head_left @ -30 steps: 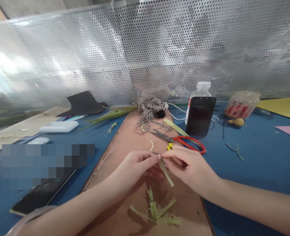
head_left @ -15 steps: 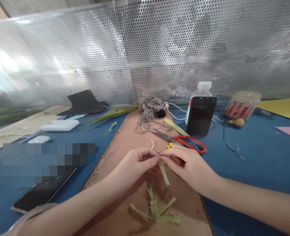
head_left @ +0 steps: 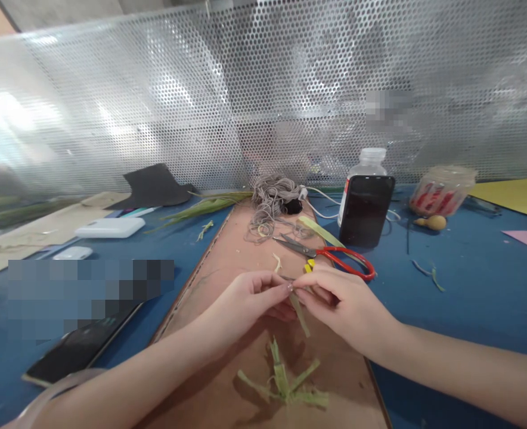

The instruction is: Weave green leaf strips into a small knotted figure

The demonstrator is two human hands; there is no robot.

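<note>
Over the brown board, my left hand pinches a pale green strip of dried leaf between thumb and finger. My right hand meets it from the other side, its thumb and forefinger closed on the same strip. The strip hangs down from where the fingertips meet; its upper end is hidden by them. Below lies a small figure of tied leaf strips, with arms splayed out. Red-handled scissors rest just beyond my right hand, blades pointing left. Something small and yellow shows beside that hand.
A tangle of grey cord lies at the board's far end. A black phone leans on a bottle. Farther right are a plastic jar and a small gourd. A dark phone-like slab lies left. Perforated metal closes off the back.
Both hands stay together on the strip, with small finger shifts. My right fingertips have drawn slightly to the right and down. The strip's hanging end has tilted a little.
</note>
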